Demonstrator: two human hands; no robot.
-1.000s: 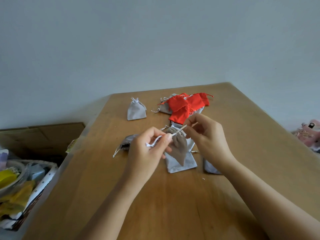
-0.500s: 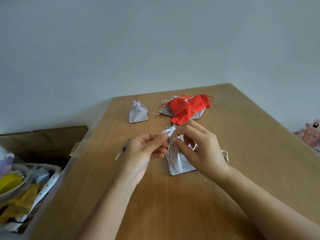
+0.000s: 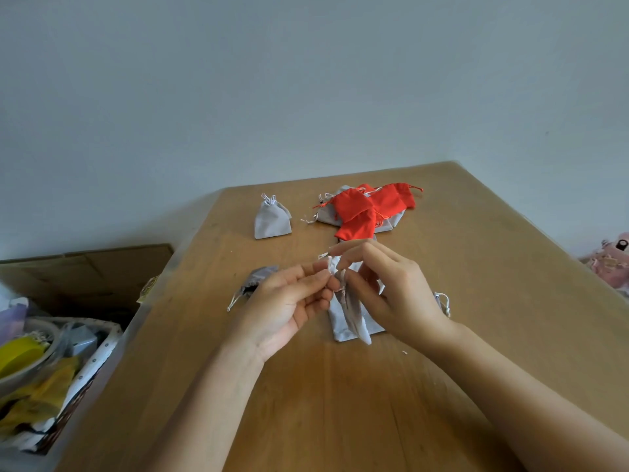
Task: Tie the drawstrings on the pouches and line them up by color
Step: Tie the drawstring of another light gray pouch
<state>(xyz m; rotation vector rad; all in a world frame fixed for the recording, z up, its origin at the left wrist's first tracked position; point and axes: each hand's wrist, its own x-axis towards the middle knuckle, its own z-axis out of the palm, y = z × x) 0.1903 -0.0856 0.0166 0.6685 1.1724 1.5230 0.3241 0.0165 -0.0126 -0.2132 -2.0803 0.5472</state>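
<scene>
Left hand (image 3: pixel 286 308), right hand (image 3: pixel 398 294), one gray pouch (image 3: pixel 354 313)
Both sets of fingers (image 3: pixel 308 277) pinch its drawstring (image 3: pixel 331 266); one tied pouch (image 3: pixel 272 221) at 11 o'clock.

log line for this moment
step: tying | left hand: pinches drawstring | right hand: pinches drawstring | held grey pouch: hanging | tied grey pouch: stands apart | red pouches: piled, far

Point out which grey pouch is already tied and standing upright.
The grey fabric pouch standing alone, far left on the wooden table: cinched top, white bow. Other grey ones lie flat or are held.
</scene>
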